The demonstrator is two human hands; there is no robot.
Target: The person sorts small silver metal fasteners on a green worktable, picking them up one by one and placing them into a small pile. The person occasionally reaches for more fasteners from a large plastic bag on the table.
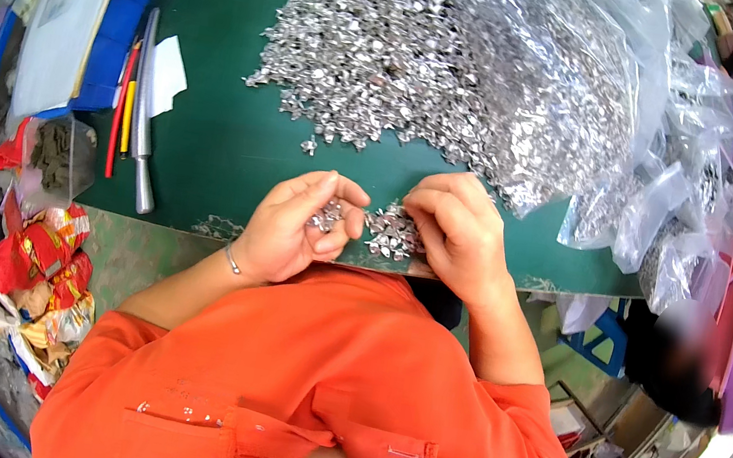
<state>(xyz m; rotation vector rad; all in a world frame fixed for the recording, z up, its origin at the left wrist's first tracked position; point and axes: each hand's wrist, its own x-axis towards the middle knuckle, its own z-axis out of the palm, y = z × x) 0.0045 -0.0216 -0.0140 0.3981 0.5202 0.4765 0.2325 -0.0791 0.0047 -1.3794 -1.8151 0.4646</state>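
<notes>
My left hand is curled, palm up, at the near edge of the green table. Small silvery metal pieces lie in its half-closed fingers. Just right of it sits a little pile of the same metal pieces. Over that pile's right side, my right hand has its thumb and fingertips pinched together; whatever they hold is hidden. Beyond both hands spreads a large heap of shiny metal pieces, its right part under or inside clear plastic.
At left lie a grey metal rod, a red pen, a yellow pen and white paper, beside a blue rack. Clear bags crowd the right edge. A blue stool and a partly visible person are at right.
</notes>
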